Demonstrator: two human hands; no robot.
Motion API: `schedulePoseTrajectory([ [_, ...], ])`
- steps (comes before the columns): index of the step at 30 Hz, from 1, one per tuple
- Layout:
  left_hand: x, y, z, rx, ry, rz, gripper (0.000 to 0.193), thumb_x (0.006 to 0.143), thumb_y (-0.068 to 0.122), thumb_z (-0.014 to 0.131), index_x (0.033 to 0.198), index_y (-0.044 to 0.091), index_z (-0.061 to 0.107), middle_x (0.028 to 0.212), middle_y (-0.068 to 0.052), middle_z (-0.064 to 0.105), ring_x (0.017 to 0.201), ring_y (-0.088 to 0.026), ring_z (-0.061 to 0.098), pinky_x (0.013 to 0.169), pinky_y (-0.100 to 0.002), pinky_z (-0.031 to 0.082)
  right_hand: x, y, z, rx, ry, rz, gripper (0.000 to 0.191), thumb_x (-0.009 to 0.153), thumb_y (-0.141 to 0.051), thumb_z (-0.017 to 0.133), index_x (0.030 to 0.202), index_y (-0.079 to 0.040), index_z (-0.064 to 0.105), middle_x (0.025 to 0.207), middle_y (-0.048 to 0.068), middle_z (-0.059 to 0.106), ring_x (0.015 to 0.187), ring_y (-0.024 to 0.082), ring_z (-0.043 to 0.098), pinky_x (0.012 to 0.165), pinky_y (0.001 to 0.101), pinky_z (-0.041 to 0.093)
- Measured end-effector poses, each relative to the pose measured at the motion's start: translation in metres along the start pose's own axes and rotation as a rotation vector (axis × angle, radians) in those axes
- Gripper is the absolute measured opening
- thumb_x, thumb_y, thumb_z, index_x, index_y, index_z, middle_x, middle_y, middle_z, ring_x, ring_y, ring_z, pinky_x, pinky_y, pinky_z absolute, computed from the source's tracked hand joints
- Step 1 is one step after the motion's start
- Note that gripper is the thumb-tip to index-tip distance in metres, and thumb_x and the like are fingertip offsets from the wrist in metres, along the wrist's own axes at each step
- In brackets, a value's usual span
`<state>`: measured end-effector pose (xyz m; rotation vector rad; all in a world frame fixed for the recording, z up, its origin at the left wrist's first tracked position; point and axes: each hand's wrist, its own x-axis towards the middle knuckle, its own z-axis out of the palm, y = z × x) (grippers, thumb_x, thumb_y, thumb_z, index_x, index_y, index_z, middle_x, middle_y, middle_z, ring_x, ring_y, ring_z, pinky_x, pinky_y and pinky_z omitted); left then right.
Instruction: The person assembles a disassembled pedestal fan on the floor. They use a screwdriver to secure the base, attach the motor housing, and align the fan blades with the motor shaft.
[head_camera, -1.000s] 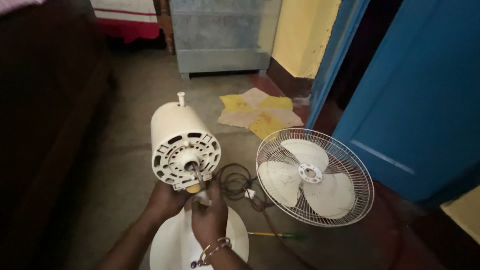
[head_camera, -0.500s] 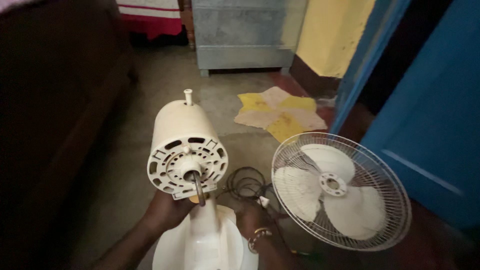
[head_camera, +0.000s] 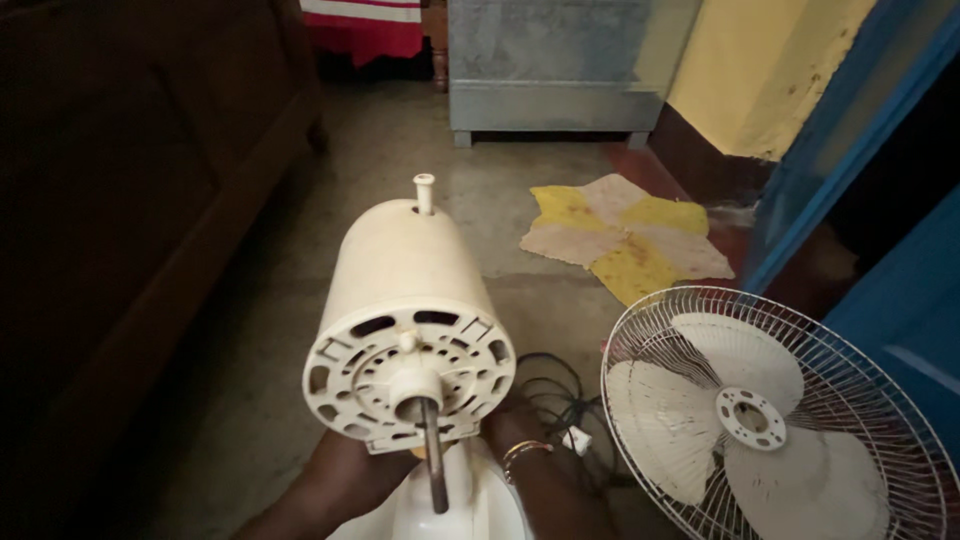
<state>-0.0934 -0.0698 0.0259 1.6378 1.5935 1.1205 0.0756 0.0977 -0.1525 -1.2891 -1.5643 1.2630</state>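
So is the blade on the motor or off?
Off. The motor's shaft sticks out bare; the blade lies in the grille beside it.

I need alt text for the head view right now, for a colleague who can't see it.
Two hands, the left hand and right hand, steady a cream fan motor from below, its bare shaft pointing at the camera. A fan guard holding white blades lies on the concrete floor to the right, beside a coiled black cord and a yellow cloth.

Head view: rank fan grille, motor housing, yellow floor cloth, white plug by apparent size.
1. Fan grille, partly cut off by the frame.
2. Motor housing, though it sits nearer the camera, so unsure against the grille.
3. Yellow floor cloth, farther away.
4. White plug.
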Motion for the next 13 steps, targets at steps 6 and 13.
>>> schedulePoseTrajectory([
  [6, 0.005, 0.002, 0.003, -0.078, 0.033, 0.133, 0.04, 0.079, 0.013, 0.083, 0.117, 0.009, 0.071, 0.113, -0.005, 0.078, 0.103, -0.017, 0.074, 0.087, -0.036, 0.06, -0.061, 0.014, -0.015, -0.67, 0.41, -0.266, 0.016, 0.082, -0.015, 0.069, 0.092, -0.008, 0.08, 0.091, 0.018, 0.076, 0.086, 0.033, 0.072, 0.08, 0.0416, 0.057],
  [13, -0.012, -0.009, 0.026, -0.22, 0.231, -0.078, 0.056, 0.08, 0.012, 0.081, 0.132, 0.009, 0.06, 0.127, -0.008, 0.071, 0.119, -0.021, 0.07, 0.097, -0.035, 0.061, -0.121, 0.034, -0.019, 0.15, 0.342, -0.241, 0.018, 0.086, -0.017, 0.08, 0.102, -0.009, 0.081, 0.091, 0.016, 0.079, 0.087, 0.036, 0.07, 0.079, 0.0409, 0.057],
])
